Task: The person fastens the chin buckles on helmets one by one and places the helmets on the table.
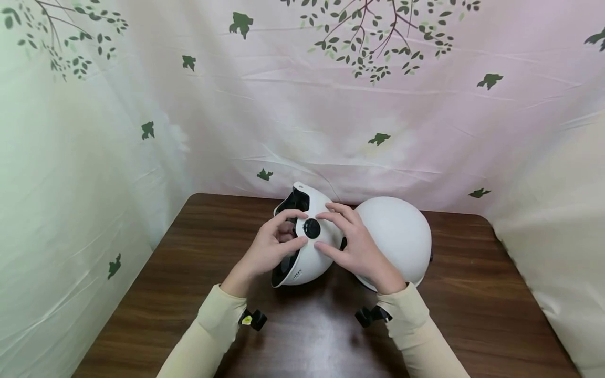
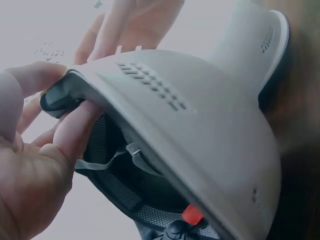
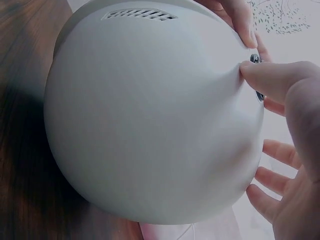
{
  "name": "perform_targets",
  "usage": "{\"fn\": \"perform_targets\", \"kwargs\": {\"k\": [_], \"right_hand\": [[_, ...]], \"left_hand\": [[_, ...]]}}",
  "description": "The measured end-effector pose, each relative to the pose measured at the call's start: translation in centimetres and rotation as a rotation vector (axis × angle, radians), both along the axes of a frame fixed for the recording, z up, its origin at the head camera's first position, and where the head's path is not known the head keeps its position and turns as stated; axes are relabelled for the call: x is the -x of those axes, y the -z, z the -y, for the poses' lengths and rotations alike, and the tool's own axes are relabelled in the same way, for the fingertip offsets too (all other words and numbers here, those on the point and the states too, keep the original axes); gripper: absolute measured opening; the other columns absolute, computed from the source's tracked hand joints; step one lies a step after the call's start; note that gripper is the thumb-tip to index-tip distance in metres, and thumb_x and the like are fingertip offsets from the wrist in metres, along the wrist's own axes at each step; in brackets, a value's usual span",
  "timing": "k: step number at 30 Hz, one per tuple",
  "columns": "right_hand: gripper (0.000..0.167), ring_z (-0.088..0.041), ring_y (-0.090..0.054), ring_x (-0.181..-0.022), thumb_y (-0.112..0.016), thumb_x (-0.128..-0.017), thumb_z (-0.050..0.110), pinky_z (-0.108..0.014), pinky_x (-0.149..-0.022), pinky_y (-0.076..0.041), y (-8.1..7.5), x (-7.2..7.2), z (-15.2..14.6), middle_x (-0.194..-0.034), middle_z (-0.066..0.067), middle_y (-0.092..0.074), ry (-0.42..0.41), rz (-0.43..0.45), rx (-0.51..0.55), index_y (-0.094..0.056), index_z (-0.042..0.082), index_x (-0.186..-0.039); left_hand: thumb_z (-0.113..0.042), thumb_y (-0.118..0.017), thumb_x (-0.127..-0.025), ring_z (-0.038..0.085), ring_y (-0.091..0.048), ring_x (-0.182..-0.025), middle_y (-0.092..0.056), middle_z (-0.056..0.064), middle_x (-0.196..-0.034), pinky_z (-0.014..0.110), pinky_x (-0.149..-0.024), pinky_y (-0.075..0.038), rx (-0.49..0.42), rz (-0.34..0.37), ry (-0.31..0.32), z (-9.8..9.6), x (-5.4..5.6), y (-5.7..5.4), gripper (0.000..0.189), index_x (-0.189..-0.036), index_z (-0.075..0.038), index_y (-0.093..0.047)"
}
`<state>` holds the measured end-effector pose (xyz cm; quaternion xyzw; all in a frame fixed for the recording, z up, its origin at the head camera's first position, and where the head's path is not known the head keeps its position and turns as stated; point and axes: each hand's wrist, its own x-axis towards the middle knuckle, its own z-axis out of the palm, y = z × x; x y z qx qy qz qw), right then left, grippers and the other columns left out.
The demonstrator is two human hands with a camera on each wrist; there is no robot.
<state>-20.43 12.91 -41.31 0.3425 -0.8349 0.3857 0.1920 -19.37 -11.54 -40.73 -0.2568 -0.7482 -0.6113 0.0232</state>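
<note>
A white helmet (image 1: 321,262) lies tipped on the table, its dark lined opening facing left. A round black piece (image 1: 312,228) sits on its upturned side. My left hand (image 1: 270,247) grips the helmet's rim beside that piece; in the left wrist view some of its fingers reach under the edge. My right hand (image 1: 352,247) touches the shell on the other side of the black piece, thumb and fingers spread. In the right wrist view its thumb (image 3: 280,80) rests by the black piece. Straps and a red part (image 2: 192,215) show inside the helmet.
A second white helmet (image 1: 394,236) stands dome up at the right, close beside the first. Both are on a dark brown wooden table (image 1: 189,294). A pale curtain (image 1: 302,115) with leaf prints hangs behind and along both sides.
</note>
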Motion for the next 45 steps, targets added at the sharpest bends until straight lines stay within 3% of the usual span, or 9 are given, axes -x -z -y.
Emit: {"fn": "perform_targets", "kwargs": {"k": [7,17,29,33,39,45], "right_hand": [[0.055,-0.035,-0.041,-0.147,-0.087,-0.088,0.027,-0.058,-0.113,-0.042,0.4,0.1,0.1,-0.156,-0.016,-0.048,-0.004,0.012,-0.02,-0.066,0.018,-0.138],[0.056,-0.029,-0.039,-0.15,-0.085,-0.09,0.031,-0.055,-0.116,-0.039,0.4,0.2,0.2,-0.16,-0.009,-0.046,0.012,0.041,-0.016,-0.065,0.022,-0.141],[0.059,-0.031,-0.039,-0.149,-0.083,-0.091,0.029,-0.054,-0.112,-0.042,0.2,0.2,-0.5,-0.16,-0.011,-0.044,0.027,0.045,-0.014,-0.061,0.021,-0.145],[0.06,-0.032,-0.039,-0.149,-0.083,-0.092,0.03,-0.056,-0.112,-0.042,0.2,0.3,-0.6,-0.161,-0.011,-0.044,0.033,0.051,-0.012,-0.06,0.022,-0.147],[0.061,-0.031,-0.043,-0.146,-0.081,-0.094,0.027,-0.054,-0.098,-0.052,0.3,0.3,-0.9,-0.163,-0.01,-0.041,0.015,0.084,0.011,-0.057,0.021,-0.15],[0.062,-0.026,-0.048,-0.142,-0.079,-0.096,0.026,-0.055,-0.098,-0.055,0.4,0.1,-1.3,-0.164,-0.009,-0.039,-0.004,0.15,0.025,-0.053,0.021,-0.152]], "left_hand": [[0.003,-0.073,-0.094,0.012,-0.055,-0.059,-0.063,0.007,-0.084,0.024,-0.053,-0.048,-0.117,0.064,-0.01,0.3,0.0,0.4,0.047,-0.139,-0.008,-0.063],[0.009,-0.066,-0.095,0.015,-0.071,-0.081,-0.073,0.007,-0.103,0.028,-0.059,-0.059,-0.359,0.203,0.025,1.1,-0.2,0.5,0.054,-0.147,0.002,-0.052],[0.011,-0.063,-0.096,0.015,-0.074,-0.085,-0.074,0.005,-0.114,0.033,-0.06,-0.063,-0.518,0.252,-0.01,1.4,-0.1,0.3,0.055,-0.149,0.001,-0.051],[0.01,-0.06,-0.098,0.015,-0.075,-0.084,-0.074,0.007,-0.116,0.034,-0.06,-0.063,-0.579,0.264,0.003,1.7,0.1,0.7,0.057,-0.152,0.003,-0.045],[0.01,-0.057,-0.1,0.014,-0.073,-0.079,-0.072,0.01,-0.112,0.034,-0.064,-0.064,-0.696,0.289,0.025,2.5,0.3,1.4,0.053,-0.151,-0.005,-0.049],[0.007,-0.059,-0.1,0.014,-0.073,-0.082,-0.071,0.008,-0.115,0.033,-0.065,-0.064,-0.709,0.267,0.053,2.6,0.3,1.9,0.05,-0.147,-0.01,-0.052]]}}
